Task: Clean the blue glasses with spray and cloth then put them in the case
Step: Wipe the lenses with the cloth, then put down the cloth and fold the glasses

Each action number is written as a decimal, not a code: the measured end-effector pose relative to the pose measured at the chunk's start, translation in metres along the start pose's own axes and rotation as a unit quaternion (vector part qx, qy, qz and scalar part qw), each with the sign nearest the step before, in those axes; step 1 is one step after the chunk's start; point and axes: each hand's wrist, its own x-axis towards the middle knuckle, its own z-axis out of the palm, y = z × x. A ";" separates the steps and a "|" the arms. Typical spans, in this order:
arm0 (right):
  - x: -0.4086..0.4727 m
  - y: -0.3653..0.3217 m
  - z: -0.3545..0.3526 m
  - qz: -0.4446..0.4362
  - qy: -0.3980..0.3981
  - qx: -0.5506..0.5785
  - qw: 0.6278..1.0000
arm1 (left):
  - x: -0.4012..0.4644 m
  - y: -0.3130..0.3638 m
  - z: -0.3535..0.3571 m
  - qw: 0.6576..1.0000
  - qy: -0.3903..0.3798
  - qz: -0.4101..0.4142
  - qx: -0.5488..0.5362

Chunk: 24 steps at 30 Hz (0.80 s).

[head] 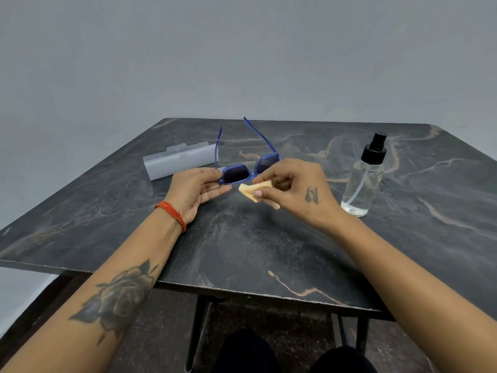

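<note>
From the head camera, the only view I had, I counted one pair of blue glasses (pixel 248 168), one cloth (pixel 252 191), one spray bottle (pixel 363 179) and one case (pixel 180 162), all over or on a single dark marbled table (pixel 269 251). The left hand (pixel 194 191) held the glasses by their left corner, thumb on top and fingers stretched beneath the frame, keeping them raised above the table with both temple arms open and pointing away from me. I could count two dark lenses, the left one fully showing and the right one partly hidden behind the right hand (pixel 295 187). That hand pinched the small yellowish cloth, bunched between thumb and curled fingers, right at the lower edge of the right lens. The translucent case lay on its side on the table just behind the left hand, near the left temple arm. The clear bottle with a black pump top stood upright to the right of the right hand, close beside it. I also saw one red thread band (pixel 172 215) round the left wrist.
</note>
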 end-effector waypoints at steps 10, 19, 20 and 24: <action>-0.010 0.004 0.009 -0.084 -0.068 -0.121 0.987 | 0.001 -0.001 0.001 0.999 -0.009 0.020 0.024; -0.013 0.000 0.006 -0.030 -0.135 -0.140 0.981 | 0.001 -0.003 0.002 0.997 -0.028 0.054 0.056; -0.013 -0.001 0.006 -0.017 -0.135 -0.130 0.982 | 0.001 -0.004 0.002 0.996 -0.029 0.057 0.060; -0.011 -0.007 0.001 0.010 -0.081 -0.046 0.996 | 0.001 -0.004 0.002 0.995 -0.039 0.070 0.066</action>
